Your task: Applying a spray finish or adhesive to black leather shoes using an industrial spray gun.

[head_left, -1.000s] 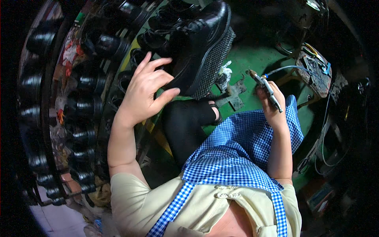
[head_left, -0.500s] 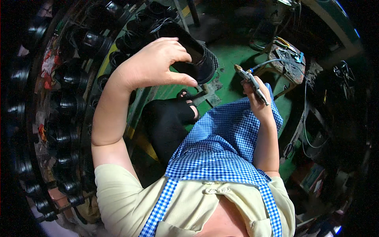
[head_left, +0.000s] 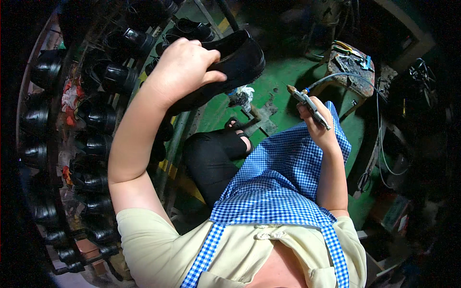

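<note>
My left hand (head_left: 185,67) is closed on a black shoe (head_left: 242,60) in the upper middle. Its thumb lies along the near side, and the other fingers are partly hidden at the shoe's opening. The heel points right; the toe end runs down to the left behind my wrist. In my right hand (head_left: 319,120) is a metal spray gun (head_left: 307,104) with a brass-coloured nozzle, tilted up and to the left. A thin blue-grey hose (head_left: 326,77) leads from it toward a worn stool. The spray gun and the shoe are apart.
Racks of black shoes (head_left: 113,79) line my left side. The stained stool (head_left: 357,79) bears pliers (head_left: 345,46) and dark scraps. A crumpled white scrap (head_left: 246,96) shows below the shoe, near my sandalled foot (head_left: 245,141). Green floor (head_left: 278,113) spreads between my hands.
My left hand has gone from spread fingers beside the shoe to a grip on it. The shoe has turned, its heel now up and to the right. The right hand keeps the spray gun nearly still.
</note>
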{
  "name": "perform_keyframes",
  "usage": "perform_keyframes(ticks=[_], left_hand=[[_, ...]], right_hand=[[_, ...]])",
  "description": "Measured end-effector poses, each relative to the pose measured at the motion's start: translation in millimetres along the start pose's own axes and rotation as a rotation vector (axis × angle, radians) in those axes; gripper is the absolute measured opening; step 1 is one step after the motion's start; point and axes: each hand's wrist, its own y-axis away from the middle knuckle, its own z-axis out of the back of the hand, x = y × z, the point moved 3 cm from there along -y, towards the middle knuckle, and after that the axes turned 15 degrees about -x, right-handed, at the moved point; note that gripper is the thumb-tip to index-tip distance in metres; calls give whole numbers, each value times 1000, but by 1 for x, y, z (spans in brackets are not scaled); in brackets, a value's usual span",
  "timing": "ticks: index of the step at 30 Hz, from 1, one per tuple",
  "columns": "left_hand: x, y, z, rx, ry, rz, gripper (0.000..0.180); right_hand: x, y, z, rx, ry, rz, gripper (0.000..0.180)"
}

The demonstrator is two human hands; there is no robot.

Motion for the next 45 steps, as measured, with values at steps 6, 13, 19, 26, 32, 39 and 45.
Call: perform_keyframes(ticks=[6, 13, 19, 26, 32, 39, 45], left_hand=[[17, -15, -2, 347, 59, 6, 31], [34, 17, 23, 250, 340, 360, 40], [19, 49, 5, 91, 496, 586, 32], [17, 44, -1, 124, 533, 581, 32], [13, 38, 2, 90, 469, 460, 35], [13, 36, 6, 133, 493, 509, 36], [13, 37, 4, 132, 505, 502, 32]], right_hand=[[-5, 1, -18, -5, 21, -17, 13], [7, 1, -51, -54, 301, 180, 17], [37, -11, -52, -30, -135, 127, 15], [55, -18, -59, 32, -269, 84, 11], [56, -19, -67, 37, -269, 93, 11], [54, -18, -79, 74, -310, 169, 14], [54, -17, -83, 68, -292, 175, 14]])
